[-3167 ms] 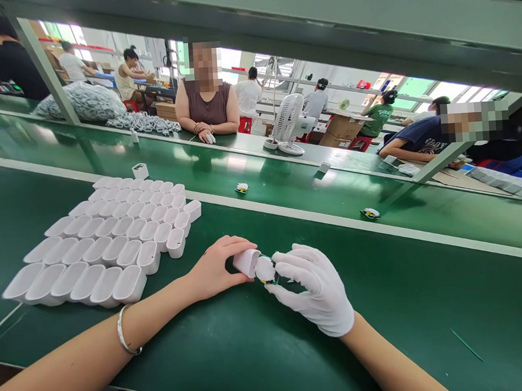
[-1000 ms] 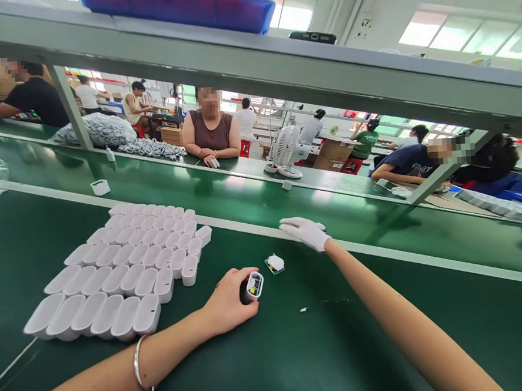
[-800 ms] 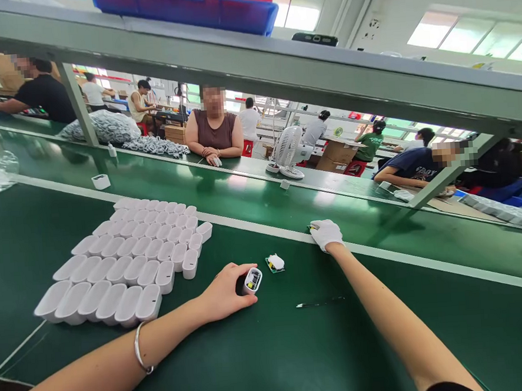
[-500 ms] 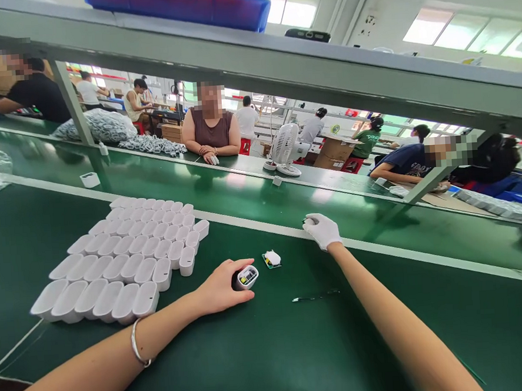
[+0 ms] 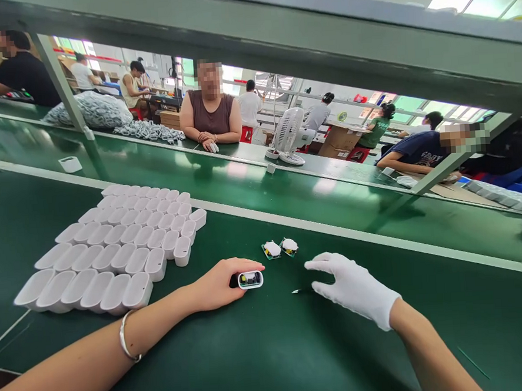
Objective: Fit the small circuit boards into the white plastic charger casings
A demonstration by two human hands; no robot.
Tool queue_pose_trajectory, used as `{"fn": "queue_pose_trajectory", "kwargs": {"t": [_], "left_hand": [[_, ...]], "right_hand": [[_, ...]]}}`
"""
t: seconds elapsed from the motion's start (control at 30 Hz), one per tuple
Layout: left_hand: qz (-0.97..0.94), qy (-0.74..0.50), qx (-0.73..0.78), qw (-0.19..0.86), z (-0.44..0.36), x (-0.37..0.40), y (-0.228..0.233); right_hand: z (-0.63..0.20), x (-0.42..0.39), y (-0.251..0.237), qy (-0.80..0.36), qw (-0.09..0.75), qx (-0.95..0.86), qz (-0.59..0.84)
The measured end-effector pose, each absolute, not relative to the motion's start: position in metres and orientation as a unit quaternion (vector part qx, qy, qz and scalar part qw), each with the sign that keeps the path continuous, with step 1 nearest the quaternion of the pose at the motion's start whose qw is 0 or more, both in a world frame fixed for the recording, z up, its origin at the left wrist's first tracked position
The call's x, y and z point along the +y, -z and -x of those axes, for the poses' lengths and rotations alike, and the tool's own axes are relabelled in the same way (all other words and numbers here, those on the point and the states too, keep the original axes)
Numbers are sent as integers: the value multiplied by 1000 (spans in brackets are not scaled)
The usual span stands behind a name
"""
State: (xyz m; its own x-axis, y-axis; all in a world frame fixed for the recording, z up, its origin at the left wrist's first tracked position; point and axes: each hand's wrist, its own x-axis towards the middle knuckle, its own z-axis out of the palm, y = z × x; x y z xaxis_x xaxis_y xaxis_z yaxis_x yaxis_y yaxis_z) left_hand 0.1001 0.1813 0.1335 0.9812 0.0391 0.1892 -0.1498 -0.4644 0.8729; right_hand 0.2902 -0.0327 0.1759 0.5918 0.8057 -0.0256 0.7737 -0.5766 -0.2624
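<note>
White plastic everywhere on the left of the frame: you've got a packed block of empty shells [image 5: 109,246] sitting open-side up on the green mat [image 5: 261,349], rows touching each other.

Moving right, your left hand [image 5: 217,283] is bare and closed around one shell [image 5: 250,279], lying on its side on the mat at lower centre, with the open end facing right so you can see the yellow bits inside. Grip looks firm, thumb on top.

Just above and right of that, two small circuit boards [image 5: 281,248] with white caps sit side by side, nearly touching, near the pale strip along the belt [image 5: 287,185].

Then your right hand [image 5: 355,287], in the white glove, is flat and loose with fingers spread, holding nothing. Its fingertips are right by a thin dark tool [image 5: 303,290] lying on the mat, maybe tweezers, too thin to tell for sure.

Stuff I'd watch, just my guess: that tool is skinny and flat on the mat, so gloved fingers could easily fumble or flick it. Those two boards are loose and close to your hand's path, so a careless sweep could knock them onto the belt. And your left forearm is just beside the block of shells; a nudge would topple a row.
</note>
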Motion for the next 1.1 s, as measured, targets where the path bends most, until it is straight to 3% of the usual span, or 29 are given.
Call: {"fn": "queue_pose_trajectory", "kwargs": {"t": [0.17, 0.27, 0.47, 0.73, 1.1], "left_hand": [[-860, -64, 0, 507, -98, 181, -140], [-845, -37, 74, 529, -98, 179, -143], [-834, -6, 170, 525, -101, 176, -144], [-855, 43, 128, 501, -100, 175, -146], [-870, 27, 56, 489, -100, 175, -149]], "right_hand": [[-300, -34, -170, -206, 134, -425, 871], [-288, -27, -168, -150, 155, -438, 873], [-257, -13, -159, -40, 322, -539, 777], [-239, -3, -160, 218, 233, -593, 739], [-232, 0, -156, 203, 195, -571, 771]]}}
